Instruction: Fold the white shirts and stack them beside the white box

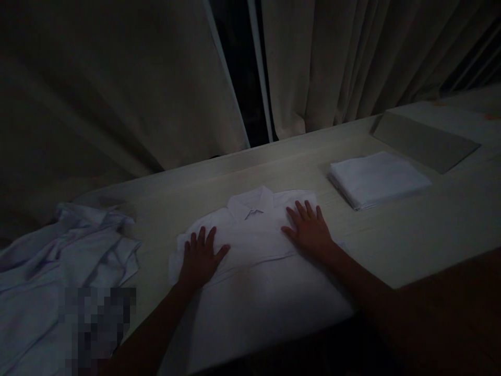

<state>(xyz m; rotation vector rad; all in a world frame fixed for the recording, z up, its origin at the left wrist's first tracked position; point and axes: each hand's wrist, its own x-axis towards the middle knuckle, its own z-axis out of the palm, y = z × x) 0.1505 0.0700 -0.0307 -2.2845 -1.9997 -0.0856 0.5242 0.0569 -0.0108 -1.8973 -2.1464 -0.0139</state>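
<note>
A white collared shirt [250, 237] lies spread on the table in front of me, its collar pointing away. Its lower part reaches the table's near edge. My left hand [200, 260] rests flat on the shirt's left side, fingers spread. On the opposite side, near the shoulder, my right hand [307, 230] presses flat with its fingers apart. Neither hand grips the cloth. A crease runs across the shirt between the two hands.
Crumpled white garments [78, 250] are heaped at the left. To the right sits a folded white stack [379, 177], with a grey-sided, box-like object [422, 138] behind it. Beige curtains [324, 62] hang beyond the pale table [156, 209]. The scene is dim.
</note>
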